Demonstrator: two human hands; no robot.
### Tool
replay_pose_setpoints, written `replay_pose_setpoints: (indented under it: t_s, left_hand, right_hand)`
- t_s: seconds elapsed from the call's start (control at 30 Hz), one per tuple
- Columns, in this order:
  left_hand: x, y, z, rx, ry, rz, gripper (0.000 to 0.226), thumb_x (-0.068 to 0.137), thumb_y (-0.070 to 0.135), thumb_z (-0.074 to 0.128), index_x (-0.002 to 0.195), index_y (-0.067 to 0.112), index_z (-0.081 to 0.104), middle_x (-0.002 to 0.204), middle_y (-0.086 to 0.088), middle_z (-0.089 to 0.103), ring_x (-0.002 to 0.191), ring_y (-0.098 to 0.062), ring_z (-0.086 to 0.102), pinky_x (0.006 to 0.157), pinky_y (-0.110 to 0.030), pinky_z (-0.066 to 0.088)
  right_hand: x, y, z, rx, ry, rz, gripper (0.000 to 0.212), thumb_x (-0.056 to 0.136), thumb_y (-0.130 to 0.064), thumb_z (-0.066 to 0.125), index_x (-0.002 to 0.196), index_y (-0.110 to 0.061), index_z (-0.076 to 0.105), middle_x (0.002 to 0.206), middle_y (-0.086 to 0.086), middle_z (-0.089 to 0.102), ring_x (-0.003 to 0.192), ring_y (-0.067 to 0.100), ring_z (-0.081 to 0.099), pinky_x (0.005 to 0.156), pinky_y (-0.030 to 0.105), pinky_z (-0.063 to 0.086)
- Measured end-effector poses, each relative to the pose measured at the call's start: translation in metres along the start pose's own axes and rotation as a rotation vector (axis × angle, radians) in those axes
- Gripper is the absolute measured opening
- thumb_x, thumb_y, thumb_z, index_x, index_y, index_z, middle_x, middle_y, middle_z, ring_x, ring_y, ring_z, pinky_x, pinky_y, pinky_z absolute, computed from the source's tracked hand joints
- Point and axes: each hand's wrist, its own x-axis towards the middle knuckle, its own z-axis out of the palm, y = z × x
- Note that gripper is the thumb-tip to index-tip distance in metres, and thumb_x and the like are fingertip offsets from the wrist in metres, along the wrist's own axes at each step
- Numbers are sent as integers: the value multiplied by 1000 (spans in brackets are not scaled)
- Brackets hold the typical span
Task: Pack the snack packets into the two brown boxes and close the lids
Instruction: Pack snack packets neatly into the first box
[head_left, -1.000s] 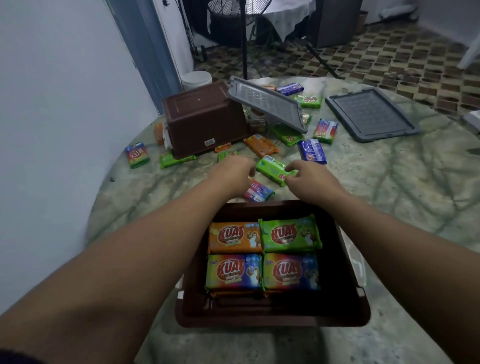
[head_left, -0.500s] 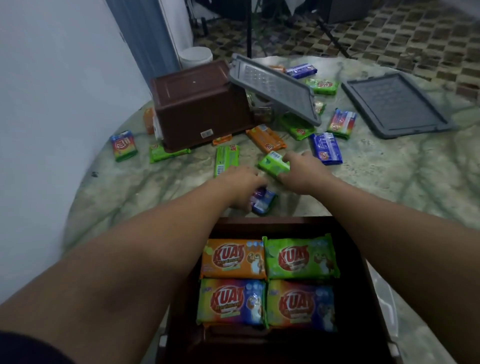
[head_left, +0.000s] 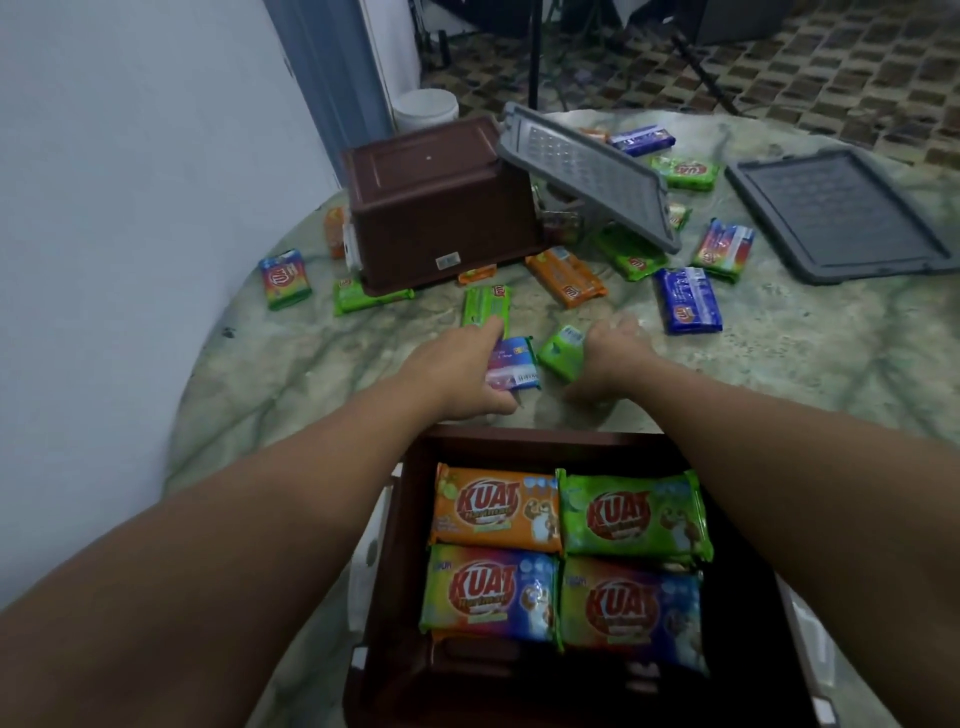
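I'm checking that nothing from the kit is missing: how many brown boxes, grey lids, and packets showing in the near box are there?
Brown boxes: 2 (near, tipped over)
Grey lids: 2 (propped, flat)
Packets showing in the near box: 4
Total: 8

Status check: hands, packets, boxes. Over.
Left hand grips a purple-blue packet; right hand grips a green packet. Near box open, four packets showing. Far box overturned, lids off.

A home room: round marble-look table (head_left: 779, 374) by a white wall (head_left: 130, 208); patterned tile floor (head_left: 831, 67); white bucket (head_left: 426, 110).
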Motion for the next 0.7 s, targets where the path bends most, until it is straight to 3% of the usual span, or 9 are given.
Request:
replay_pose_setpoints:
  t_s: [0.13, 0.3, 0.47, 0.57, 0.7]
  left_hand:
    - [-11, 6, -19, -27, 114, -48, 70, 68, 58, 75, 117, 23, 40, 104, 1, 56, 89, -23, 56, 69, -38, 46]
    - [-37, 12, -39, -105, 260, -89, 68, 65, 56, 74, 112, 25, 36, 101, 2, 60, 83, -23, 60, 71, -44, 54]
    - [-79, 27, -43, -101, 383, -56, 71, 67, 59, 74, 116, 25, 36, 106, 0, 58, 86, -26, 60, 71, -44, 54]
    - [-106, 32, -40, -85, 404, -13, 71, 67, 61, 72, 119, 26, 39, 110, 1, 58, 91, -26, 60, 72, -44, 54]
    - [-143, 39, -25, -99, 361, 63, 74, 71, 53, 77, 129, 22, 42, 118, -1, 58, 98, -24, 58, 76, -39, 50]
  right_hand:
    - [-17, -1, -9, 110, 38, -21, 94, 76, -47, 84, 146, -8, 34, 150, 22, 24, 123, 37, 55, 96, 40, 49]
    - [-46, 5, -24, 242, 205, -123, 95, 74, -50, 82, 145, -10, 32, 141, 19, 43, 126, 36, 51, 91, 40, 48]
    - [-90, 12, -32, 332, 402, -208, 74, 72, -63, 71, 122, -18, 42, 116, 9, 58, 104, 32, 59, 79, 42, 51]
    - [-121, 14, -27, 388, 487, -262, 69, 71, -62, 68, 120, -21, 43, 111, 4, 59, 99, 28, 60, 80, 47, 54]
    - [-160, 20, -8, 439, 525, -337, 66, 76, -54, 72, 126, -23, 42, 113, 0, 57, 96, 22, 58, 76, 41, 51]
